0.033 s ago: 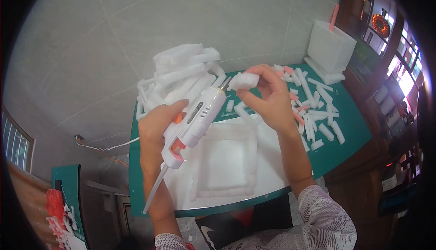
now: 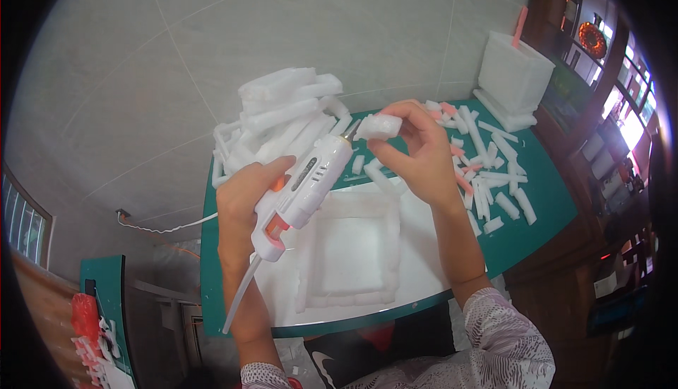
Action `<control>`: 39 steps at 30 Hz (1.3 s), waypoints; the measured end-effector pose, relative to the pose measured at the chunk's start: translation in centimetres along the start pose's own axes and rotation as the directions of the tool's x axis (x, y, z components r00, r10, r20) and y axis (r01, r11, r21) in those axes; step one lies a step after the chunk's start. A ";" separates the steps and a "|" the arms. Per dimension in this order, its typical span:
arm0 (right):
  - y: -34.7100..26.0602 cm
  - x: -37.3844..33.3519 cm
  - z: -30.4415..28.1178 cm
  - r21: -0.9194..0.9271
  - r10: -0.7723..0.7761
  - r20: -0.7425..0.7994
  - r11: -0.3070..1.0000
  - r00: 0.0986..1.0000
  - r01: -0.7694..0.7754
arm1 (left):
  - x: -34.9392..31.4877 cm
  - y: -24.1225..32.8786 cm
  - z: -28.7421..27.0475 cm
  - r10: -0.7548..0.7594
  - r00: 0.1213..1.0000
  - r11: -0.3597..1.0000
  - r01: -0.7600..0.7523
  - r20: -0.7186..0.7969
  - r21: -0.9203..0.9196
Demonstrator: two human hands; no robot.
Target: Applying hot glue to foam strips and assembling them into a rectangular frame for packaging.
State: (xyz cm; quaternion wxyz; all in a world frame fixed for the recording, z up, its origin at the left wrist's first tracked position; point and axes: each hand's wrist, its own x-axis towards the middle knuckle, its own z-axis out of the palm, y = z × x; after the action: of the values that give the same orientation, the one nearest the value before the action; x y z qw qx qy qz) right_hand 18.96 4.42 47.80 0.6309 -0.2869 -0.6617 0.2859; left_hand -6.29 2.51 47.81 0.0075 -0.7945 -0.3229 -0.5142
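A white hot glue gun (image 2: 305, 185) with an orange trigger is gripped in my left hand (image 2: 244, 195), its nozzle tilted up and to the right. From its rear end a pale glue stick (image 2: 241, 296) sticks out. Between thumb and fingers, my right hand (image 2: 424, 152) pinches a short white foam piece (image 2: 380, 127). The nozzle tip is at the left side of that piece; whether they touch I cannot tell. Below both hands, a square frame of white foam strips (image 2: 392, 248) lies on a white board (image 2: 421, 265).
A heap of white foam pieces (image 2: 286, 99) rises at the back left of the green table (image 2: 551, 195). Loose white and pink foam offcuts (image 2: 494, 170) are scattered on the right. At the far right corner stands a white foam box (image 2: 515, 71). A white cord (image 2: 166, 231) runs to a wall socket.
Almost nothing differs. My left hand and the glue gun have shifted very slightly; the foam piece stays in my right hand by the nozzle.
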 end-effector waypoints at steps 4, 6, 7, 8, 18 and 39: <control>-0.1 0.1 0.0 -0.189 -0.116 -0.004 0.975 0.993 0.113 | 0.0 0.1 0.0 -0.063 0.994 0.997 0.060 0.093 0.044; -0.2 0.1 0.1 -0.236 -0.137 -0.006 0.963 0.991 0.131 | -0.1 0.1 0.1 -0.070 0.995 0.997 0.068 0.070 0.026; -0.3 0.1 0.3 -0.277 -0.154 -0.016 0.950 0.988 0.144 | -0.2 0.1 0.1 -0.076 0.996 0.997 0.076 0.048 0.006; -0.4 0.1 0.3 -0.319 -0.170 -0.025 0.935 0.985 0.154 | -0.2 0.2 0.2 -0.078 0.996 0.997 0.078 0.050 0.005; -0.9 -0.1 0.6 -0.446 -0.277 -0.042 0.865 0.960 0.230 | -0.2 0.0 0.4 -0.061 0.997 0.997 0.058 0.050 0.051; 0.0 0.1 0.4 -0.230 -0.165 -0.045 0.961 0.985 0.151 | 0.1 -0.1 0.2 -0.043 0.999 0.998 0.041 0.027 0.047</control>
State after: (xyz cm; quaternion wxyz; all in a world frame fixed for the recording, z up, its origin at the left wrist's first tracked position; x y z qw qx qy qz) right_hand 18.57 4.50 47.87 0.6359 -0.3121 -0.6901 0.1482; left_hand -6.20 2.73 47.76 0.0106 -0.7944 -0.3514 -0.4953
